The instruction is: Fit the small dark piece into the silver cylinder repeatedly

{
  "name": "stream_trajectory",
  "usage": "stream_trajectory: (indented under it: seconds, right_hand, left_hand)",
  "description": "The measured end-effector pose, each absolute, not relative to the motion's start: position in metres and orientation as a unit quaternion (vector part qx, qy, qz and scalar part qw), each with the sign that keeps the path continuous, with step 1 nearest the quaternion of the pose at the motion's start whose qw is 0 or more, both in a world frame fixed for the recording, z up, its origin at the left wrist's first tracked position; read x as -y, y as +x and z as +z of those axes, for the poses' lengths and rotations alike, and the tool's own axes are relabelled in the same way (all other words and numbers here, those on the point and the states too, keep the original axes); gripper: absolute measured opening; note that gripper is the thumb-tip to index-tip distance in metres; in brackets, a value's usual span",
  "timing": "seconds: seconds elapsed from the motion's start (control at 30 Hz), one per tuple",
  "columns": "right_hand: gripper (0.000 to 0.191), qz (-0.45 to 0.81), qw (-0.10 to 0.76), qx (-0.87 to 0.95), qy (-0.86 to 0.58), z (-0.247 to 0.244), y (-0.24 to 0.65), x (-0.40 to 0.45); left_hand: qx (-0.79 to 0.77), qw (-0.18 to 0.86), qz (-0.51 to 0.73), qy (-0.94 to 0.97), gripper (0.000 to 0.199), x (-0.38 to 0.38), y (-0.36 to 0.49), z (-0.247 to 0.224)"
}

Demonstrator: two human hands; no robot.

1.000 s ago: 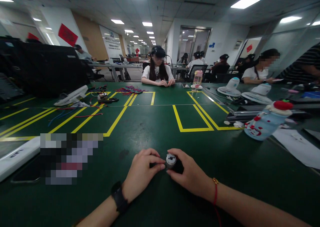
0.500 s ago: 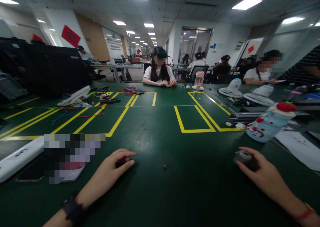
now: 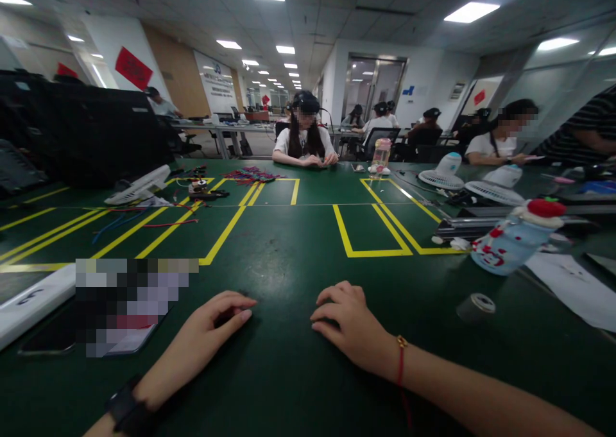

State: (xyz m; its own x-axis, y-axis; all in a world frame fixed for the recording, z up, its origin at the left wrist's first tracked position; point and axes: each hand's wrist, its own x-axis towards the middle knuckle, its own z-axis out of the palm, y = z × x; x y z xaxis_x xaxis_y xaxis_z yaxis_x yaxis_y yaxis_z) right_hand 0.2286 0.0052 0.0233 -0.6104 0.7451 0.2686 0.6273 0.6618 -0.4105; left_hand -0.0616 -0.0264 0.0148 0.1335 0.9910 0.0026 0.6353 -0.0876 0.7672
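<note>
A grey metal cylinder with a hole in its end lies on its side on the green table, apart from both hands. My right hand is at the middle of the table, knuckles up, with thumb and index fingertips nearly meeting. These tips cover the spot where a tiny dark ring lay; whether they hold it is hidden. My left hand rests on the table to the left, fingers gently curved and a gap between thumb and index finger, holding nothing.
A light blue bottle with a red top and paper are at the right. A phone and a white numbered strip lie at the left. Yellow tape marks the table; fans and a seated person are beyond.
My right hand has let go of the metal cylinder and moved left to where the small ring lay. The ring is now out of sight. My left hand has hardly moved.
</note>
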Motion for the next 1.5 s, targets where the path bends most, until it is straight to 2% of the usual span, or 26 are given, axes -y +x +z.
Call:
stream_trajectory:
  seconds: [0.13,0.27,0.37,0.47,0.53,0.73,0.93,1.1,1.23,1.3,1.4,1.5]
  right_hand:
    - [0.014,0.107,0.251,0.866,-0.419,0.038,0.272,-0.008]
    - [0.017,-0.096,0.340,0.802,-0.481,0.051,0.374,-0.010]
    - [0.022,-0.217,0.304,0.747,-0.550,0.045,0.445,-0.009]
    - [0.031,-0.252,0.227,0.709,-0.618,0.030,0.485,-0.007]
    - [0.035,-0.250,0.213,0.695,-0.640,0.022,0.495,-0.006]
    - [0.037,-0.223,0.272,0.693,-0.629,0.014,0.493,-0.001]
    - [0.034,-0.077,0.319,0.689,-0.646,0.017,0.491,0.003]
    - [0.027,0.014,0.287,0.670,-0.684,0.022,0.492,0.004]
    - [0.047,-0.020,0.272,0.680,-0.681,0.017,0.497,0.009]
    - [0.048,-0.009,0.249,0.679,-0.690,0.015,0.491,0.011]
    - [0.040,-0.008,0.263,0.722,-0.639,0.017,0.456,0.009]
    - [0.037,0.037,0.290,0.803,-0.519,0.027,0.387,0.004]
  left_hand:
    - [-0.594,0.310,0.277,0.689,0.027,0.025,-0.061,0.014]
    - [-0.596,0.306,0.271,0.691,0.029,0.025,-0.058,0.015]
    - [-0.589,0.303,0.275,0.697,0.029,0.026,-0.057,0.017]
    - [-0.588,0.302,0.272,0.699,0.027,0.027,-0.057,0.016]
    - [-0.590,0.301,0.268,0.699,0.026,0.027,-0.059,0.015]
    - [-0.593,0.304,0.265,0.697,0.027,0.027,-0.062,0.012]
    - [-0.591,0.299,0.264,0.701,0.026,0.027,-0.060,0.014]
    - [-0.586,0.302,0.267,0.703,0.027,0.028,-0.058,0.016]
    - [-0.586,0.301,0.270,0.703,0.028,0.028,-0.058,0.017]
    - [-0.585,0.297,0.272,0.704,0.027,0.028,-0.057,0.017]
    - [-0.581,0.292,0.278,0.707,0.026,0.028,-0.056,0.017]
    - [-0.583,0.289,0.279,0.707,0.026,0.029,-0.056,0.017]
